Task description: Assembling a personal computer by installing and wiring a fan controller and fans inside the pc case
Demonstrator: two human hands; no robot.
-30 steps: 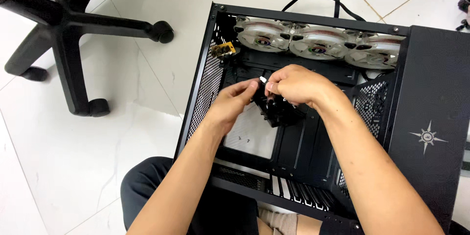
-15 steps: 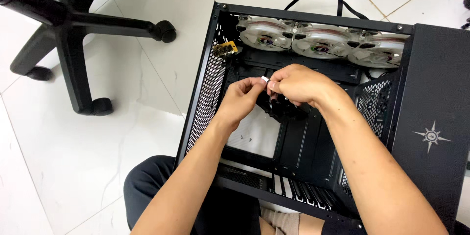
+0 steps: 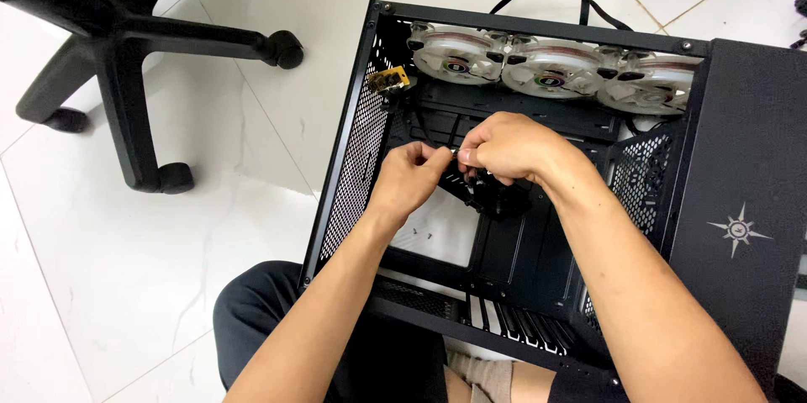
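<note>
Office: chair base (image 3: 118, 42), tiled floor (image 3: 126, 285)

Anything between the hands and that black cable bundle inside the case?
Nothing visible. Left hand and right hand are both already on the black cable bundle over the open black metal computer case; their fingertips meet there.

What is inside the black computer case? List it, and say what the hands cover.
Inside the black computer case: three white fans, a yellow part, loose screws. The left hand and right hand cover a black part; its kind cannot be told.
</note>
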